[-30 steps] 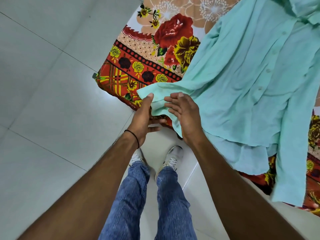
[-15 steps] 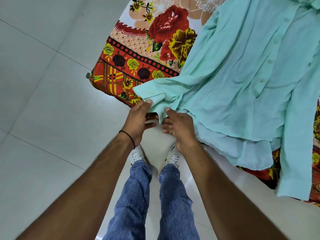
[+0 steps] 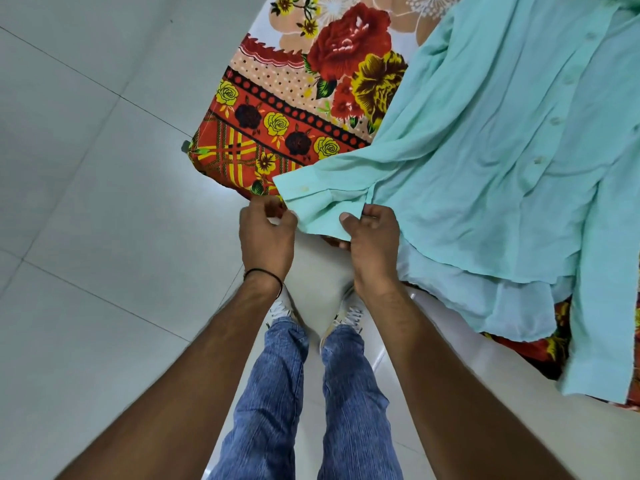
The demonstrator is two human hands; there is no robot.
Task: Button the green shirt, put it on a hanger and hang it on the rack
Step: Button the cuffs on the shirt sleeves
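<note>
From the head camera, the green shirt (image 3: 485, 150) lies spread front-up on a flowered sheet (image 3: 277, 98) at the upper right of your view, and a row of pale buttons (image 3: 555, 120) runs down its front. One sleeve reaches out toward you across the sheet's corner. Its cuff (image 3: 322, 202) ends just past the sheet's edge, between your two hands.

Your right hand (image 3: 372, 244) has its grip clamped on the near edge of that cuff, with the thumb (image 3: 346, 218) pressed on top of the cloth and the fingers tucked beneath it. Your left hand (image 3: 266, 237) sits at the cuff's outer corner with its fingers curled in. The fingertips are hidden behind the hand, so its grip only seems to be pinched on that corner. A thin black band (image 3: 263, 273) circles your left wrist.

The shirt's hem (image 3: 502, 299) hangs over the sheet's near edge, paler where the cloth is single. The other sleeve (image 3: 602, 306) drapes down the right side of the view.

Below your hands are your blue jeans (image 3: 277, 393) and white shoes (image 3: 282, 306) on the pale tiled floor (image 3: 86, 168).
</note>
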